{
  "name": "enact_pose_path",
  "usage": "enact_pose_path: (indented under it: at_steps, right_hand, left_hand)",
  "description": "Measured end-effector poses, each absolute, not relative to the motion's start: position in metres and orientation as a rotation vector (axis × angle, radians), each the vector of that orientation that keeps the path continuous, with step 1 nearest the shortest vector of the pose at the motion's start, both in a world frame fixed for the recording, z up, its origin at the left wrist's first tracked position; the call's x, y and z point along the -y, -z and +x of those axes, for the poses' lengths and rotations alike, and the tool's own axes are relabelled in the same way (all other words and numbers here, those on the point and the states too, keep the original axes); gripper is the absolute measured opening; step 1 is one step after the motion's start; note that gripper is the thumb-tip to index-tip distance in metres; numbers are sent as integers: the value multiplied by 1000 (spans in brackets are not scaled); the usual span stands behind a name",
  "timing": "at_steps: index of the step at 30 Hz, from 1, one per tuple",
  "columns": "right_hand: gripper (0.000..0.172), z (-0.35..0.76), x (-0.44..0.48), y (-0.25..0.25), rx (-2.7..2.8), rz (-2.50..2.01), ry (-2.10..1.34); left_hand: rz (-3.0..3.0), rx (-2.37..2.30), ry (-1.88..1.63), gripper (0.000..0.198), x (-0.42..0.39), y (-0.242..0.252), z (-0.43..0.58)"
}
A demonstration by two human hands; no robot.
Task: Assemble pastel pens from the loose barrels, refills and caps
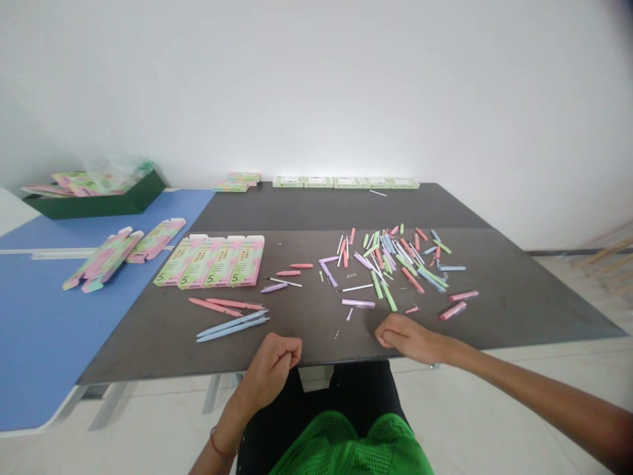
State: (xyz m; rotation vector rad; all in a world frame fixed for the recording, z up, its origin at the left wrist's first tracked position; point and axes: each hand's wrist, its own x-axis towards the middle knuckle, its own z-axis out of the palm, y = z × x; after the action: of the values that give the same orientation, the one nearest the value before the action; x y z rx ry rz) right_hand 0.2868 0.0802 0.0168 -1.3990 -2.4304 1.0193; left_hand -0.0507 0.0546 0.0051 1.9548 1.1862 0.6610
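Note:
My left hand [275, 365] rests as a closed fist at the table's front edge, with nothing showing in it. Closed the same way, my right hand [406, 335] lies on the edge further right. Two blue pens [232, 325] lie nearest my left fist, with pink pens [225, 305] just behind them. Beyond my right fist spreads a loose pile of pen parts [390, 260]: pink, green, blue and purple barrels and thin white refills. A purple barrel [358, 304] and a small purple clip [349, 315] lie between the hands, touched by neither.
Several flat pastel boxes [247, 260] marked 5 lie in a row at left on the dark table [306, 218]. More boxes [346, 182] line the back edge by the wall. On the blue table [39, 316], a green tray [99, 206] holds packaging, near folded cartons [106, 258].

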Motion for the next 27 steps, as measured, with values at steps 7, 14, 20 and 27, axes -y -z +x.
enact_pose_path:
  at_steps: [7,14,20,27]
  right_hand:
    - [37,289,-79,-15,2497,-1378,-925]
    - [40,289,-78,-10,2550,-1362,-886]
    - [35,275,-83,-34,2600,-1332,-975]
    - [29,218,-182,-96,2646,-1305,-213]
  left_hand:
    - [1965,-1187,-646,22,-55,-6,-50]
    - [1953,-1198,-626,24,-55,-7,-50]
    - [1940,-1186,-633,22,-56,-6,-50]
    - [1939,-1144,-702,21,-57,-7,-50]
